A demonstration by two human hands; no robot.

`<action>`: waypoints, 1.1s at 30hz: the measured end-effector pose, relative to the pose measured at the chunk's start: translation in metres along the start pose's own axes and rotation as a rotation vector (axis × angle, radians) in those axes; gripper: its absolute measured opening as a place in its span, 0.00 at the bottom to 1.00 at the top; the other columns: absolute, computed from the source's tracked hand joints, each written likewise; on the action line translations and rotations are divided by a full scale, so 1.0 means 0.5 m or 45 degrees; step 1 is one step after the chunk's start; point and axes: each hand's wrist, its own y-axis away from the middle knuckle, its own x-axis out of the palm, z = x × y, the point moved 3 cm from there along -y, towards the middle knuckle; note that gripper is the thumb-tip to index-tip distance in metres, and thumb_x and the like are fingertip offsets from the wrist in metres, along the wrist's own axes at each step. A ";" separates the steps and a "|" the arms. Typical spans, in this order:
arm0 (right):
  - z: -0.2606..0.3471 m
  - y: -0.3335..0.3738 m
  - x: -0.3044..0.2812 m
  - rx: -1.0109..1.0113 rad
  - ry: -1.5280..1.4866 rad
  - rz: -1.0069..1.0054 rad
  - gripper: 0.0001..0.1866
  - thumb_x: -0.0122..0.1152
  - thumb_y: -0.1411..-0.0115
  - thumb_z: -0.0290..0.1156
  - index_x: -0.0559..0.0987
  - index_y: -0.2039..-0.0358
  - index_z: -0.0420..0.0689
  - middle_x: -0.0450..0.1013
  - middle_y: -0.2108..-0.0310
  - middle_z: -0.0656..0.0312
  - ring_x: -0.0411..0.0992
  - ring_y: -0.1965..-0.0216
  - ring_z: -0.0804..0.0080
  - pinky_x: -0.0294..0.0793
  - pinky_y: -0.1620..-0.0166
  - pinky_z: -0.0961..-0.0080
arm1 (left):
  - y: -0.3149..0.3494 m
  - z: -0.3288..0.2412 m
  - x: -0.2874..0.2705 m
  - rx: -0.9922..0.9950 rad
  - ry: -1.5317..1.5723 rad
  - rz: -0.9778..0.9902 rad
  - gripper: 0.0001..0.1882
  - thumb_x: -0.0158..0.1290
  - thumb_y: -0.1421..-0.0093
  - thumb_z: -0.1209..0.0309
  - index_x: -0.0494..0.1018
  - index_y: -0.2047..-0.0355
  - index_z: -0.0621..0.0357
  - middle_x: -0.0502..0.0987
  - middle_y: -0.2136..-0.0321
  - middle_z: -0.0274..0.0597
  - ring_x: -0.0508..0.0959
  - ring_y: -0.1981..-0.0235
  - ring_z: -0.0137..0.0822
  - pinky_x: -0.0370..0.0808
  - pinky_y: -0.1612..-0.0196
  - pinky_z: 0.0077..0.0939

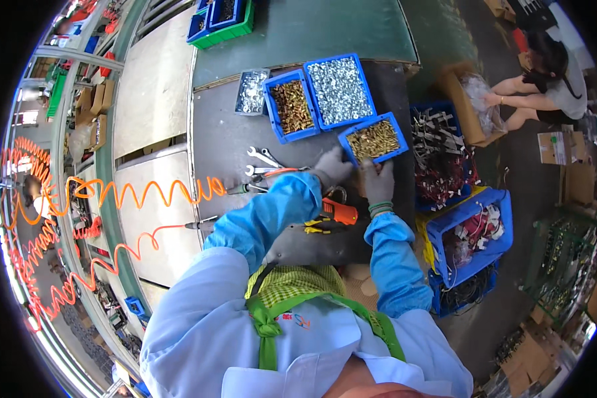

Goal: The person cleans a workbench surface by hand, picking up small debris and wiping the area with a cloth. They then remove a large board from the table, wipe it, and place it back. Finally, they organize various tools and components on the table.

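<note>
Both my hands wear grey gloves and meet at a small blue bin (343, 141) full of yellowish screws (373, 140). At its near left corner, my left hand (333, 168) has its fingers curled; what they hold is hidden. My right hand (379, 183) reaches to the near rim, thumb and fingers closed on it. Under my left forearm lie an orange-bodied power tool (340, 211) and yellow-handled pliers (320, 224). Two wrenches (264, 158) rest on the dark worktop, left of my left hand.
Farther back stand a blue bin of silvery nuts (340, 91), a blue bin of brass-coloured fasteners (291, 106) and a grey tray (253, 91). Orange coiled hoses (146, 193) stretch from the left. Blue crates (469, 235) stand at right. A person (556, 79) handles a carton (467, 109).
</note>
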 end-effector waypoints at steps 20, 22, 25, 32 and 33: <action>0.120 -0.489 -0.104 -0.677 0.654 0.149 0.26 0.56 0.44 0.47 0.73 0.51 0.39 0.73 0.56 0.45 0.71 0.52 0.54 0.68 0.49 0.66 | 0.163 -0.020 -0.267 0.410 -0.542 -0.101 0.28 0.54 0.46 0.56 0.66 0.49 0.59 0.70 0.52 0.53 0.69 0.51 0.54 0.68 0.49 0.44; 0.112 -0.470 -0.107 -0.677 0.431 -0.001 0.23 0.54 0.42 0.44 0.74 0.55 0.37 0.73 0.57 0.49 0.71 0.54 0.60 0.67 0.49 0.69 | 0.173 0.021 -0.287 0.323 -0.674 -0.093 0.34 0.54 0.48 0.48 0.65 0.48 0.57 0.67 0.49 0.52 0.66 0.48 0.55 0.66 0.48 0.46; 0.090 -0.395 -0.121 -0.455 0.151 -0.295 0.22 0.53 0.39 0.45 0.74 0.60 0.35 0.72 0.64 0.56 0.69 0.59 0.68 0.66 0.51 0.71 | 0.176 0.077 -0.306 0.311 -0.915 -0.028 0.43 0.55 0.56 0.36 0.65 0.46 0.52 0.65 0.47 0.48 0.63 0.45 0.56 0.57 0.43 0.58; 0.104 -0.052 0.139 -1.248 0.450 0.274 0.25 0.56 0.44 0.50 0.70 0.52 0.48 0.68 0.53 0.57 0.66 0.50 0.57 0.64 0.48 0.59 | 0.164 0.056 -0.308 0.224 -1.113 0.232 0.39 0.56 0.59 0.35 0.72 0.57 0.52 0.71 0.59 0.44 0.65 0.48 0.52 0.47 0.40 0.63; 0.106 -0.045 0.176 -1.357 0.611 0.384 0.24 0.57 0.45 0.47 0.70 0.52 0.50 0.68 0.52 0.59 0.65 0.49 0.57 0.63 0.47 0.59 | 0.163 0.061 -0.304 0.216 -1.105 0.236 0.39 0.56 0.59 0.35 0.72 0.57 0.53 0.71 0.60 0.44 0.66 0.49 0.51 0.47 0.40 0.63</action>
